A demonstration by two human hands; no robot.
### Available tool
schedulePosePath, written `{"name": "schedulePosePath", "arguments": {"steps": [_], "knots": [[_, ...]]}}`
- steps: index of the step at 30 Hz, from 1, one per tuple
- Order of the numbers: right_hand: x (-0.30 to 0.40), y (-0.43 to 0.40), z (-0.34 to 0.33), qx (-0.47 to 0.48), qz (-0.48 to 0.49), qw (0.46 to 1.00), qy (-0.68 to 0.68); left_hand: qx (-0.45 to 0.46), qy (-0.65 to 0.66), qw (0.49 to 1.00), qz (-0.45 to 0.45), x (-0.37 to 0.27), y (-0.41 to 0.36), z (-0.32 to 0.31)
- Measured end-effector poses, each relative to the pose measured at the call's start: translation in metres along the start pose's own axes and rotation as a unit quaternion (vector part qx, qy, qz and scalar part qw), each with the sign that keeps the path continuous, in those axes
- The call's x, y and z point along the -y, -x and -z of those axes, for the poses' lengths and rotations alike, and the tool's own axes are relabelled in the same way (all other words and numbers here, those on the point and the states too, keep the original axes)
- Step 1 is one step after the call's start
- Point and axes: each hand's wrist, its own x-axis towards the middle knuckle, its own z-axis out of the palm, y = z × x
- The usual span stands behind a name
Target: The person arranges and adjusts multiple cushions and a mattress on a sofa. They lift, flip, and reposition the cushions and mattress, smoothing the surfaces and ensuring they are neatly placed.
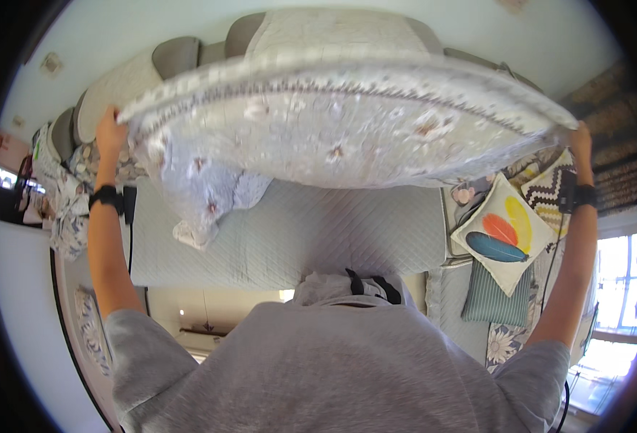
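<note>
A pale floral cloth cover (pixel 318 130) with a dotted border is stretched wide between my two raised hands, its upper edge blurred. My left hand (pixel 112 132) grips one corner at the upper left. At the upper right, the opposite corner is in my right hand (pixel 581 142). The cover's left part hangs in folds onto the grey quilted sofa cover (pixel 351 233) in front of me. Both wrists bear black bands with small devices. Part of the sofa's seat and back is hidden behind the lifted cloth.
On the right lie a feather-print cushion (pixel 500 235), a zigzag-patterned cushion (pixel 548 187) and a green striped cushion (pixel 500 297). Sofa back cushions (pixel 175 59) run along the wall. A bundled patterned cloth (pixel 69 216) is at the left. Black cables hang beside both arms.
</note>
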Motion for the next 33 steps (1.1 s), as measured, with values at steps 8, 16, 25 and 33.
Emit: {"name": "schedulePosePath", "arguments": {"steps": [8,16,25,33], "knots": [[0.04,0.035,-0.036,0.084,-0.193,0.959,-0.192,-0.079,0.12,0.989,0.03,0.027,-0.017,-0.015],[0.053,-0.028,0.028,0.023,-0.273,0.708,-0.651,-0.165,0.164,0.972,-0.026,0.012,-0.14,0.022],[0.047,-0.069,-0.015,-0.077,-0.031,0.787,-0.611,-0.221,0.082,0.967,-0.097,0.015,-0.123,0.05],[0.058,-0.094,-0.068,-0.134,-0.203,0.652,-0.718,-0.244,0.0,0.97,0.019,-0.011,-0.112,0.086]]}}
